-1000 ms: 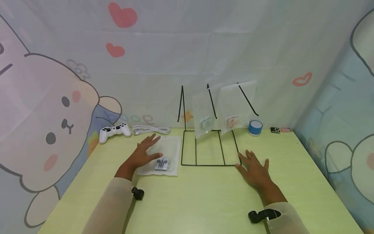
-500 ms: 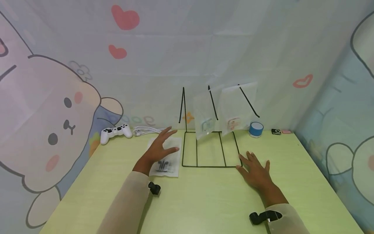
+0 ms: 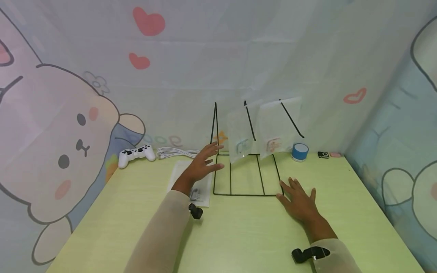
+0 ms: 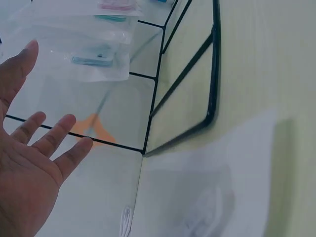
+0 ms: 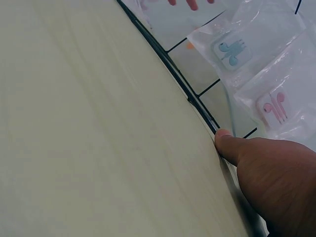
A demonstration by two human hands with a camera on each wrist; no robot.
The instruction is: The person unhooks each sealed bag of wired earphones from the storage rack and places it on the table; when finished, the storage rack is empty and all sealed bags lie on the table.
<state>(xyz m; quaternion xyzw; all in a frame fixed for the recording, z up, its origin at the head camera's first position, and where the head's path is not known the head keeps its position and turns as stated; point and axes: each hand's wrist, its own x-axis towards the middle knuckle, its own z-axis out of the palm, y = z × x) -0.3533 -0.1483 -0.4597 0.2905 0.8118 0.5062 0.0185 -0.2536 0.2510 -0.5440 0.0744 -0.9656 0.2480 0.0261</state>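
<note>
In the head view, a black wire rack [image 3: 239, 195] with upright prongs stands on the table. Two clear bags hang on it, one with blue-green earphones [image 5: 231, 52], the other with pink earphones [image 5: 274, 109]. My left hand [image 3: 201, 165], fingers spread and holding nothing, is over the rack's left side. Below its wrist, a flat white bag [image 3: 177, 172] with earphones lies on the table, partly hidden by the arm. My right hand [image 3: 297, 201] rests at the rack's front right corner with fingers extended; its thumb [image 5: 229, 143] touches the wire.
Along the back edge of the table [image 3: 239, 235] sit a white game controller [image 3: 136, 153], a coiled white cable [image 3: 175, 152], a blue-and-white cylinder [image 3: 299, 151], a small black device [image 3: 323, 154] and a small pink one [image 3: 335, 154]. A printed cloth hangs behind.
My left hand has moved right, from above the flat bag to the rack's left side, fingers still spread. The right hand stays at the rack's corner.
</note>
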